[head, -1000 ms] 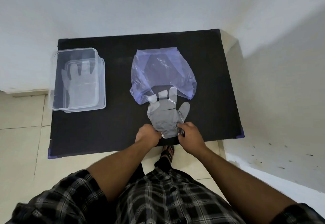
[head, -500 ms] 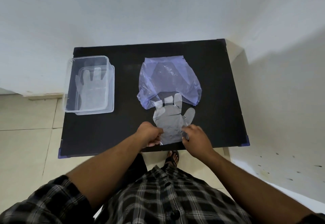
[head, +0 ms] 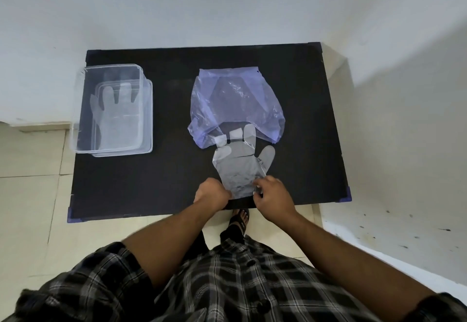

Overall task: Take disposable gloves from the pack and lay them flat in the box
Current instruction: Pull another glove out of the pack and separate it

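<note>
At the near edge of the black surface (head: 156, 182), both hands (head: 213, 193) (head: 274, 194) pinch the glove's (head: 240, 167) cuff; its fingertips sit under the purple pack (head: 235, 104), so pulling could drag the pack or crumple the film.

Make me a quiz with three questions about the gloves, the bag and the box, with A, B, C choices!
1. Where is the clear box? A. far left of the table B. far right C. on the floor
2. What colour is the glove pack? A. red B. purple C. green
3. How is the glove by the pack? A. fully inside the pack B. fingers partly under the pack, cuff held by both hands C. lying in the box

Answers: 1 A, it sits at the black table's left edge. 2 B, the bag is see-through purple. 3 B, the left hand and right hand pinch its cuff.
</note>
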